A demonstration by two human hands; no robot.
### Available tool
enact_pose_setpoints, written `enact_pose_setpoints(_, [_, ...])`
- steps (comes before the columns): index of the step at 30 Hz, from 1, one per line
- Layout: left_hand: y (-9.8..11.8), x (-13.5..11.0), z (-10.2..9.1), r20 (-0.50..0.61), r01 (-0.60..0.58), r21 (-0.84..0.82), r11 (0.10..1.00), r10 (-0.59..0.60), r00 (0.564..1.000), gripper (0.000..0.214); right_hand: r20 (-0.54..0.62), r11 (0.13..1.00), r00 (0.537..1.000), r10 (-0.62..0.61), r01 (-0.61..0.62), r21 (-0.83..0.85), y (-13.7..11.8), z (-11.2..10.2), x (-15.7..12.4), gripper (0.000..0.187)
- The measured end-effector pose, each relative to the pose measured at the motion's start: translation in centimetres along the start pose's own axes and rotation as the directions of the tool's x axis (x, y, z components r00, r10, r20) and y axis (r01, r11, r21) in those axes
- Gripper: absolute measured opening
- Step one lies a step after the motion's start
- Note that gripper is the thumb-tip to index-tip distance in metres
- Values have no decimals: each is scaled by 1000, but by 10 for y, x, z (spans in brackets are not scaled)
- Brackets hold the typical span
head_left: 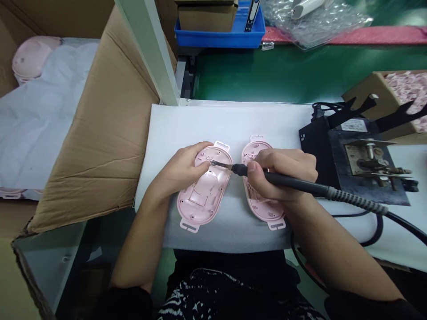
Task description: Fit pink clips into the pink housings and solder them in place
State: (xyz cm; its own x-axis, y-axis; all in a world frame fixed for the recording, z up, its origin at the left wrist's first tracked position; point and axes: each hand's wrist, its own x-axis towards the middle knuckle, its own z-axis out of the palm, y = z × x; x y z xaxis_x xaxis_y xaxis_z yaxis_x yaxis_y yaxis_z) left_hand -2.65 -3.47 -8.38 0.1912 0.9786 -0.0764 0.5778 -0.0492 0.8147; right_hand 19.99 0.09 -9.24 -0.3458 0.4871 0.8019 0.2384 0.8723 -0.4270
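Two pale pink oval plastic shells with slotted tabs at their ends lie inside-up on a white mat. My left hand is closed on the upper left edge of the left shell, thumb over its rim. A soldering iron is gripped like a pen in my right hand. Its metal tip points left and meets the upper part of the left shell, close to my left thumb. Beneath my right hand lies the right shell, partly covered by that hand.
A black feeder-like device with metal fittings stands at right, before a carton of small pink parts. The iron's cable runs off right. On the left, a large cardboard box holds pink shells. A blue tray sits behind, beside bubble wrap.
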Motion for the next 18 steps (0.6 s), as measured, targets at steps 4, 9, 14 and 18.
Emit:
enact_pose_setpoints(4, [1, 0, 0, 3, 4, 4, 1000, -4, 1000, 43, -6, 1000, 1000, -11, 11, -16, 1, 0, 0, 26])
enact_pose_setpoints(9, [1, -1, -1, 6, 0, -3, 1000, 0, 1000, 45, -17, 999, 1000, -18, 17, -27, 2, 0, -1, 25])
enact_pose_setpoints(14, [2, -1, 0, 11, -8, -6, 1000, 9, 1000, 45, -11, 999, 1000, -20, 19, -37, 1, 0, -1, 26])
enact_pose_setpoints(18, [2, -1, 0, 14, -8, 4, 1000, 8, 1000, 45, -14, 1000, 1000, -19, 19, -12, 1, 0, 0, 27])
